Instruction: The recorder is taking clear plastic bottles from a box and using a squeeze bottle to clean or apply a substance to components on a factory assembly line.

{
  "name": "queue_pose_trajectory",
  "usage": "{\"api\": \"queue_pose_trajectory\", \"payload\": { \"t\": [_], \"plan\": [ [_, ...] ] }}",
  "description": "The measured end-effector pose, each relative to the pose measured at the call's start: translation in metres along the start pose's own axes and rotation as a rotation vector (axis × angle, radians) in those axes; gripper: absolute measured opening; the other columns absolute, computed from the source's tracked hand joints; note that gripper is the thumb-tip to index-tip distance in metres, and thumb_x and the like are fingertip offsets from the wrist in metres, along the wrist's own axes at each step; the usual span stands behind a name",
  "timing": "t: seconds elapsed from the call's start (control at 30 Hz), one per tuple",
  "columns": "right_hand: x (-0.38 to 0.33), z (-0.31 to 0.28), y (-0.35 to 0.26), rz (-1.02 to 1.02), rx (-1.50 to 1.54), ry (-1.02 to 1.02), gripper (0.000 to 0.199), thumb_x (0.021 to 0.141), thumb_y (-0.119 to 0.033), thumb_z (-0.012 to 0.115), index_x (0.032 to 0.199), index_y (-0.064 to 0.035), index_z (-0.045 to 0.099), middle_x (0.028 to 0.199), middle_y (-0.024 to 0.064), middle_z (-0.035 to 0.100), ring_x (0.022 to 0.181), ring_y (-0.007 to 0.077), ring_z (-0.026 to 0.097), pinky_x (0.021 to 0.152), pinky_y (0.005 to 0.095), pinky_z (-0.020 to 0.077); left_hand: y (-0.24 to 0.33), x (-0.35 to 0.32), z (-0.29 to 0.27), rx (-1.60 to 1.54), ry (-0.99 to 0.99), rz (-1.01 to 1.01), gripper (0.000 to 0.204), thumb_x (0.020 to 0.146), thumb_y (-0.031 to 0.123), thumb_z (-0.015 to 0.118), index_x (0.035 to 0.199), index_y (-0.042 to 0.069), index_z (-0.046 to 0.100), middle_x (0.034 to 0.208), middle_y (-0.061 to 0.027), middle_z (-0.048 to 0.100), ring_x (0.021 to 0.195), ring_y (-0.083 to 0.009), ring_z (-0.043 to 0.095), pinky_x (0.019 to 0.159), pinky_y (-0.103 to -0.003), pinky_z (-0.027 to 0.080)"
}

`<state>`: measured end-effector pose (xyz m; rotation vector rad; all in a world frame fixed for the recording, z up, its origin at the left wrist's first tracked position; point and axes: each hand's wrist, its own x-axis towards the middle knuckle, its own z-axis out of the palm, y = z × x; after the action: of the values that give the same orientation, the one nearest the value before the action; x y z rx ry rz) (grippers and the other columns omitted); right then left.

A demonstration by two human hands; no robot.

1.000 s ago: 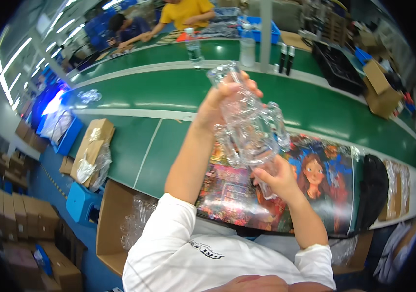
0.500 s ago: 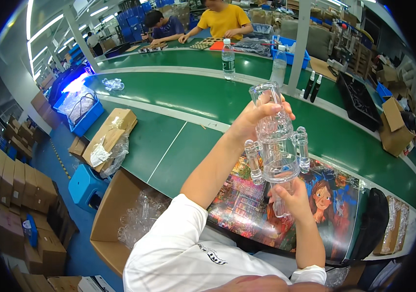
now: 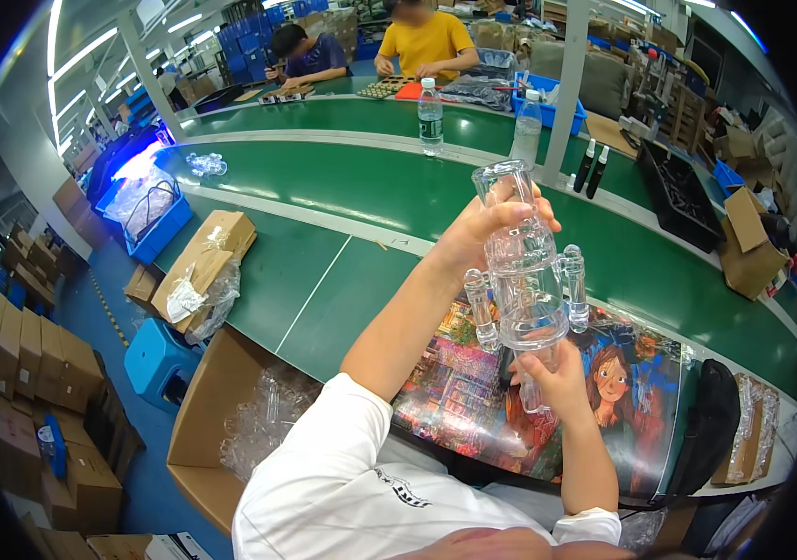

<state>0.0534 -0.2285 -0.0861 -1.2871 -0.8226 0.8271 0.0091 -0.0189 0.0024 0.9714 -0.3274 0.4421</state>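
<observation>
Vessel point(image 3: 531, 306) of clear, glass-like material, tiered with two side tubes, held right of centre in the frame.
Its neck is clasped by the left hand point(image 3: 503, 219), its narrow base by the right hand point(image 3: 555, 375), above a glossy, multicoloured printed sheet point(image 3: 464, 411). Since half a second ago, almost nothing has been changed; the vessel seems to be held steady.

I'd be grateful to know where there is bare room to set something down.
Two patches look bare: the near green worktop between the brown package and the printed mat, and the middle green strip right of the far-left clear piece. Above the mat it is crowded: left hand and right hand hold the clear vessel.
</observation>
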Motion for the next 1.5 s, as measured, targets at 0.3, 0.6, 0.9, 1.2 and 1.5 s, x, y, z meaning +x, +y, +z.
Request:
{"api": "queue_pose_trajectory", "payload": {
  "t": [0.3, 0.6, 0.9, 1.2, 1.5],
  "plan": [
    [0.001, -0.004, 0.002, -0.060, 0.041, -0.093, 0.031, 0.083, -0.013, 0.064, 0.103, 0.0039, 0.049, 0.091, 0.0137, 0.061, 0.070, 0.0189, 0.063, 0.058, 0.0296, 0.0535, 0.004, -0.006, 0.001, -0.051, -0.105, 0.055, 0.037, 0.079, 0.021, 0.062, 0.110, 0.007, 0.047, 0.097, -0.0116, 0.057, 0.098, -0.0259, 0.058, 0.087, -0.041, 0.048],
    [0.008, -0.013, -0.018, -0.824, -0.609, 0.479, 0.026, 0.079, -0.022, 0.066, 0.091, -0.0007, 0.059, 0.096, 0.0112, 0.065, 0.088, 0.0258, 0.062, 0.075, 0.0357, 0.0485, 0.056, -0.035, 0.026, 0.533, 0.001, 0.638, 0.041, 0.073, 0.017, 0.070, 0.106, 0.005, 0.049, 0.095, -0.0110, 0.060, 0.093, -0.0229, 0.060, 0.084, -0.038, 0.048],
    [0.006, -0.007, -0.016, -0.894, -0.801, 0.405, 0.013, 0.073, -0.008, 0.061, 0.084, -0.0025, 0.059, 0.093, 0.0116, 0.065, 0.090, 0.0296, 0.061, 0.081, 0.0380, 0.0471, -0.045, 0.059, -0.097, 2.098, -0.084, 0.530, 0.068, 0.061, 0.049, 0.075, 0.108, 0.007, 0.050, 0.093, -0.0050, 0.059, 0.095, -0.0244, 0.056, 0.085, -0.044, 0.037],
    [0.013, -0.009, -0.011, -0.878, -0.826, 0.412, 0.012, 0.070, -0.002, 0.062, 0.082, -0.0034, 0.059, 0.091, 0.0105, 0.066, 0.087, 0.0288, 0.062, 0.077, 0.0366, 0.0492, -0.101, 0.066, -0.193, 2.344, -0.341, 0.051, 0.077, 0.064, 0.067, 0.060, 0.111, 0.007, 0.049, 0.091, -0.0063, 0.059, 0.093, -0.0241, 0.057, 0.086, -0.048, 0.037],
    [0.015, -0.014, -0.006, -0.825, -0.858, 0.399, 0.011, 0.071, -0.002, 0.063, 0.082, -0.0035, 0.060, 0.082, 0.0090, 0.064, 0.080, 0.0280, 0.061, 0.072, 0.0362, 0.0492, -0.087, 0.042, -0.173, 2.413, -0.209, 0.100, 0.079, 0.068, 0.063, 0.060, 0.123, 0.007, 0.046, 0.111, -0.0109, 0.054, 0.108, -0.0261, 0.051, 0.098, -0.053, 0.031]
  ]
}}
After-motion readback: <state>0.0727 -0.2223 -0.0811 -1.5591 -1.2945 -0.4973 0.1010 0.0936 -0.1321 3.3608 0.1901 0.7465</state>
